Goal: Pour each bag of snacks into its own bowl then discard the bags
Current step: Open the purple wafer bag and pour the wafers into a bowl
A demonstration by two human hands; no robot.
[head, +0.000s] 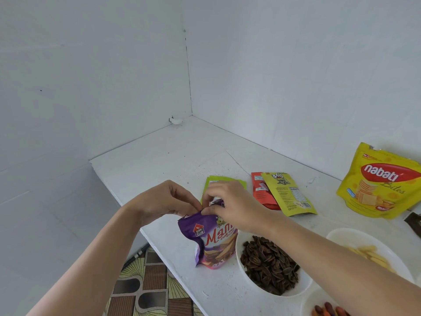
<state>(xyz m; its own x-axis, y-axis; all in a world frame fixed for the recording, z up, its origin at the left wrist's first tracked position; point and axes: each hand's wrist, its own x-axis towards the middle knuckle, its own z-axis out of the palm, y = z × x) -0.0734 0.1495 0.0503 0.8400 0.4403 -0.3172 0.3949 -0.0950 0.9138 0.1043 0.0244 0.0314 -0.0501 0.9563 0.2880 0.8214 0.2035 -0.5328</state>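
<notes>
My left hand (164,201) and right hand (230,206) both pinch the top edge of the purple bag (211,242). The fingers are curled tight on it, with the fingertips close together. The bag stands up tall on the table (182,156), top at my hands, bottom near the table's front edge. It is right under both hands, so neither is nearer. I think the next pull goes sideways, hands apart, to tear the top. The seed bowl (305,283) is just right of the bag. I cannot see an empty bowl.
</notes>
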